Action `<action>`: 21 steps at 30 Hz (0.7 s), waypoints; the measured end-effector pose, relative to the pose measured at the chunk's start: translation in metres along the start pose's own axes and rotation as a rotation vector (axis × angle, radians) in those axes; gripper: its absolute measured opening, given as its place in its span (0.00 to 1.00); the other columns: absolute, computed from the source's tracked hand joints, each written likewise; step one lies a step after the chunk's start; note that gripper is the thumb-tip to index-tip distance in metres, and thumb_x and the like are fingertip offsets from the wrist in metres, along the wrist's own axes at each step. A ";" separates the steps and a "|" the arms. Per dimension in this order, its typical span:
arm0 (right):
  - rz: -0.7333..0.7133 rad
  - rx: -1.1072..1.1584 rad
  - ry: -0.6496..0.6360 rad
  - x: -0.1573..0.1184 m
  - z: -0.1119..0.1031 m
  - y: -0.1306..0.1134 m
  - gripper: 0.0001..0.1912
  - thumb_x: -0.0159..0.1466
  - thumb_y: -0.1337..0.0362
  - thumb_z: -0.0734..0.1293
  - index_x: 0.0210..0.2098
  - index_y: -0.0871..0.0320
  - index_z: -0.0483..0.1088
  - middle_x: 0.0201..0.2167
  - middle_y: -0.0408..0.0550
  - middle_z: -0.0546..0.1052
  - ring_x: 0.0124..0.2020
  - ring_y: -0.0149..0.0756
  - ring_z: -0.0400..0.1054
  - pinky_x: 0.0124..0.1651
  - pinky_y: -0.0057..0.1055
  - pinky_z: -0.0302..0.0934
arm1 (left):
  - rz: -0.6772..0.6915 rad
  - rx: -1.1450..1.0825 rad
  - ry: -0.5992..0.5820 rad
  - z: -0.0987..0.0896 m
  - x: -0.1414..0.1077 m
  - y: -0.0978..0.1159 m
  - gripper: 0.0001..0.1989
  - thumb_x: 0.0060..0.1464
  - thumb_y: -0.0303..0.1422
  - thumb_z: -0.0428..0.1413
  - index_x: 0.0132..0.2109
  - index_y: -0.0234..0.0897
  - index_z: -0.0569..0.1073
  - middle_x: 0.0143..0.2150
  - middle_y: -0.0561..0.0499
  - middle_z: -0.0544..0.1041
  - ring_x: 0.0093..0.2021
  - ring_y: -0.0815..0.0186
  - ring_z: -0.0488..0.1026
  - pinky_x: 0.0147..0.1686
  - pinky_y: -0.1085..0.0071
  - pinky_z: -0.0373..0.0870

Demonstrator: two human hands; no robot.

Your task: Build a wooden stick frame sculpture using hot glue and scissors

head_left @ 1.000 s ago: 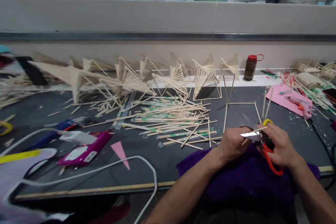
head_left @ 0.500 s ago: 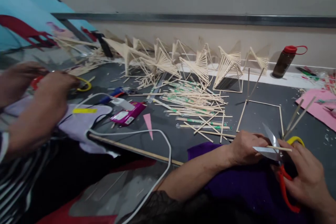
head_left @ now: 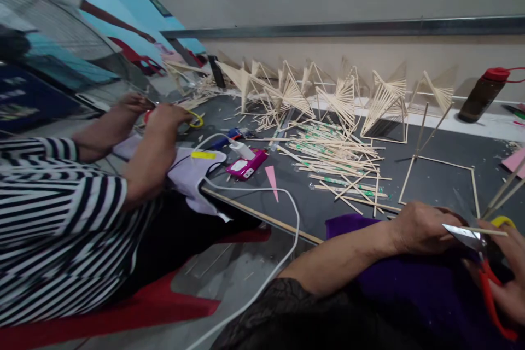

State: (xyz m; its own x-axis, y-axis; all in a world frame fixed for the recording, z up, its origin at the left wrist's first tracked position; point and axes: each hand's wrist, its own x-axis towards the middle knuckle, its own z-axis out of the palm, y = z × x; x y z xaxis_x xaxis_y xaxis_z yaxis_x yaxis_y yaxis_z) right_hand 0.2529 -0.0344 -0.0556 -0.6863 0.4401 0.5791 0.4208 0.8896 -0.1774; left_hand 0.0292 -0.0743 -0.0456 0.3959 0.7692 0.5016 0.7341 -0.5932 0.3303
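Note:
In the head view, at the lower right, my right hand [head_left: 508, 268] is closed on scissors [head_left: 488, 279] with red and yellow handles. Their blades are apart and point left. Across the blades lies a thin wooden stick [head_left: 488, 231]. My left hand [head_left: 424, 228] is curled at the stick's other side; its fingertips are mostly hidden, but it appears to grip the stick. Just behind both hands, a square stick frame [head_left: 445, 163] lies on the dark table, with sticks rising from its corners. Purple cloth [head_left: 410, 284] covers my lap.
Loose and wrapped sticks [head_left: 336, 153] are heaped mid-table. Several twisted stick models [head_left: 385, 98] line the wall, near a red-capped bottle [head_left: 484, 95]. A white cable [head_left: 293, 219] crosses the table edge. At left, a co-worker in stripes [head_left: 82, 213] handles yellow-and-red scissors [head_left: 197, 118].
The view has swung left, so everything sits further right and more of the co-worker shows. My hands keep their hold on the stick and scissors.

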 end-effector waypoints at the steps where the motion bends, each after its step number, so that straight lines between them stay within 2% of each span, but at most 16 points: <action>1: -0.005 0.007 0.002 -0.001 0.000 0.002 0.25 0.65 0.55 0.66 0.59 0.54 0.66 0.44 0.53 0.76 0.41 0.46 0.73 0.41 0.40 0.65 | -0.010 0.009 -0.013 0.000 0.001 0.001 0.11 0.64 0.36 0.52 0.40 0.37 0.78 0.41 0.49 0.84 0.43 0.69 0.80 0.32 0.77 0.72; 5: -0.004 -0.006 0.010 -0.004 0.001 0.009 0.25 0.63 0.56 0.68 0.58 0.51 0.66 0.44 0.52 0.76 0.41 0.47 0.75 0.41 0.40 0.66 | -0.023 -0.006 -0.042 0.001 0.004 0.002 0.12 0.64 0.37 0.52 0.41 0.37 0.78 0.45 0.49 0.83 0.44 0.69 0.80 0.31 0.76 0.71; 10: -0.019 -0.033 0.016 -0.003 0.001 0.012 0.26 0.60 0.59 0.70 0.57 0.47 0.65 0.44 0.54 0.78 0.41 0.50 0.76 0.39 0.42 0.69 | -0.099 -0.056 -0.037 0.006 0.003 0.002 0.13 0.65 0.39 0.52 0.43 0.37 0.77 0.46 0.49 0.83 0.46 0.69 0.80 0.37 0.77 0.71; 15: -0.020 -0.040 0.040 0.005 0.000 0.007 0.21 0.62 0.57 0.70 0.53 0.50 0.67 0.42 0.54 0.79 0.38 0.46 0.77 0.37 0.39 0.68 | -0.116 -0.086 -0.064 0.009 0.004 -0.001 0.14 0.66 0.39 0.51 0.46 0.37 0.77 0.45 0.50 0.83 0.48 0.69 0.79 0.40 0.78 0.69; 21: -0.010 -0.009 0.038 0.011 0.000 0.005 0.19 0.63 0.54 0.68 0.51 0.55 0.68 0.38 0.52 0.78 0.34 0.42 0.75 0.34 0.35 0.66 | -0.116 -0.042 -0.040 0.013 0.006 -0.007 0.15 0.65 0.38 0.50 0.48 0.35 0.78 0.44 0.49 0.83 0.46 0.66 0.80 0.39 0.75 0.70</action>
State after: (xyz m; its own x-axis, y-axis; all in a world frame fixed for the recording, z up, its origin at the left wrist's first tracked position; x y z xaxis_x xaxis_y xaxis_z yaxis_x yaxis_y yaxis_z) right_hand 0.2474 -0.0248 -0.0499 -0.6671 0.4264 0.6109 0.4200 0.8925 -0.1644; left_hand 0.0339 -0.0621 -0.0553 0.3319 0.8418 0.4258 0.7527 -0.5084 0.4183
